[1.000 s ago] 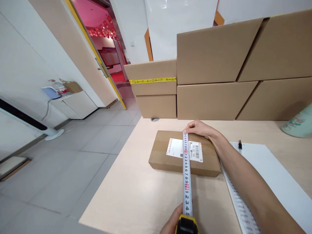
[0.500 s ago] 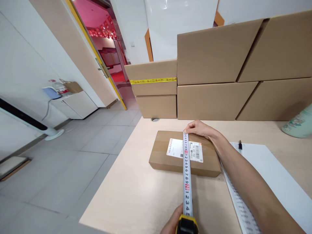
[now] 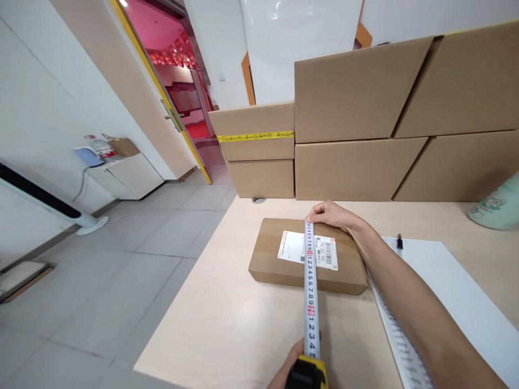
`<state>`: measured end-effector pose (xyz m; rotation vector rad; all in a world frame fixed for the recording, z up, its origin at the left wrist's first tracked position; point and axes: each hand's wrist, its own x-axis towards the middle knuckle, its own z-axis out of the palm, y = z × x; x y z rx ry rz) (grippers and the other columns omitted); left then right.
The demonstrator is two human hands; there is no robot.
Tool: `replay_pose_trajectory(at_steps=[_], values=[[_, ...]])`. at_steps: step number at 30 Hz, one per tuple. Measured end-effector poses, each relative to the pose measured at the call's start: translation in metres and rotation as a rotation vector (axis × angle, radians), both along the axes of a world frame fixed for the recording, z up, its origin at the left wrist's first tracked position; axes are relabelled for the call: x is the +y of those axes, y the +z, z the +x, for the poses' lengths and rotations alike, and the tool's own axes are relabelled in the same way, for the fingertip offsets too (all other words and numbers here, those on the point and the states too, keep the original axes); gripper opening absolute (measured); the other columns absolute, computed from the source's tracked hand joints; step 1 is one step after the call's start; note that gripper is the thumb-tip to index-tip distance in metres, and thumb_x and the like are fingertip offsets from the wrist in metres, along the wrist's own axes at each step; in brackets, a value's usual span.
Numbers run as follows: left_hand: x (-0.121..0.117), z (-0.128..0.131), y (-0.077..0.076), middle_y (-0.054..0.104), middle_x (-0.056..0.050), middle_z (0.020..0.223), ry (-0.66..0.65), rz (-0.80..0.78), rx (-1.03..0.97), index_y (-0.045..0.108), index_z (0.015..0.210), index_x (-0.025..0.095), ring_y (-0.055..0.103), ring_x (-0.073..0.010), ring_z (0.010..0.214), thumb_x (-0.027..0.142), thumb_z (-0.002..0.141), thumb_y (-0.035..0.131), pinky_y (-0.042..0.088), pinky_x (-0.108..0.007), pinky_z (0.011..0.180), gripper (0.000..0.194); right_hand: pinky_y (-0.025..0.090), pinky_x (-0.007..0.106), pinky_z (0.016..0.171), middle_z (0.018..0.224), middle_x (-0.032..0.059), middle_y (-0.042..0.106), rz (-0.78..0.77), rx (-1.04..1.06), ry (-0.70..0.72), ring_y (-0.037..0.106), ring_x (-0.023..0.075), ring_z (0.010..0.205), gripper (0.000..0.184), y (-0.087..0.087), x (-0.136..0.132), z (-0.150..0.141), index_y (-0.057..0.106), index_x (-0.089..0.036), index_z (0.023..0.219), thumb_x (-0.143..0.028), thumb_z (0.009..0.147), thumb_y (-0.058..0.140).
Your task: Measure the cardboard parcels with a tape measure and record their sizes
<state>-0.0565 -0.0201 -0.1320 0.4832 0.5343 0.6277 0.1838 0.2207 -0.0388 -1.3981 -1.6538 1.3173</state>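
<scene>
**Tape measure extended over parcel; case tilting slightly**

The tape measure case (image 3: 306,374) is now leaning slightly farther left at the near side, while the tape blade (image 3: 311,302) is still spanning the cardboard parcel (image 3: 265,254) from far to near. The shift is appearing minor: the blade's far end is staying at the parcel's far edge.

Hands, two: the right hand (image 3: 330,213) is pinching the blade's far end between thumb and fingers; the left hand (image 3: 287,365) is grasping the case, its grip partly hidden.

Count: one tape measure; one parcel, lying flat on the desk (image 3: 211,308), left of the papers. The blade is crossing its shipping label (image 3: 326,251). Six stacked cartons (image 3: 360,102) are showing at the far side: two left, four right; one strip of yellow tape (image 3: 255,136) is running across the upper left carton. One black-capped pen (image 3: 399,241) is lying on the papers (image 3: 458,292), whose sheet count cannot be confirmed. One green floral container (image 3: 497,208) is standing far right.
</scene>
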Motion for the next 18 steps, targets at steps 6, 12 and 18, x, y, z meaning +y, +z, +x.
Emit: replay_pose_trajectory(at_steps=[6, 12, 18], values=[[0.007, 0.001, 0.016, 0.070, -0.006, 0.078, -0.079, 0.142, 0.099, 0.037, 0.140, 0.018, 0.067, -0.0222, 0.079, 0.034, 0.085, 0.059, 0.045, -0.034, 0.078, 0.061, 0.048, 0.027, 0.066, 0.074, 0.0032, 0.071, 0.043, 0.015, 0.042, 0.062, 0.0168, 0.070, 0.025, -0.002, -0.001, 0.000, 0.069, -0.017, 0.067, -0.041, 0.066, 0.074], [0.006, -0.011, 0.041, 0.070, -0.009, 0.084, 0.108, 0.242, 0.184, 0.042, 0.137, 0.020, 0.065, -0.0208, 0.071, 0.035, 0.075, 0.070, 0.047, -0.034, 0.072, 0.070, 0.044, 0.037, 0.092, 0.109, 0.0067, 0.069, 0.321, 0.049, -0.008, 0.059, 0.0227, 0.105, 0.043, 0.032, -0.024, 0.009, 0.069, -0.023, 0.102, -0.058, 0.083, 0.052], [0.018, -0.058, 0.083, 0.069, -0.011, 0.096, 0.406, 0.320, 0.283, 0.025, 0.144, 0.028, 0.065, -0.0305, 0.079, 0.056, 0.064, 0.070, 0.053, -0.043, 0.067, 0.095, 0.043, 0.046, 0.094, 0.115, 0.0066, 0.067, 0.331, -0.310, -0.289, 0.058, 0.0303, 0.110, 0.045, 0.034, -0.105, 0.053, 0.069, -0.027, 0.103, -0.060, 0.087, 0.042]])
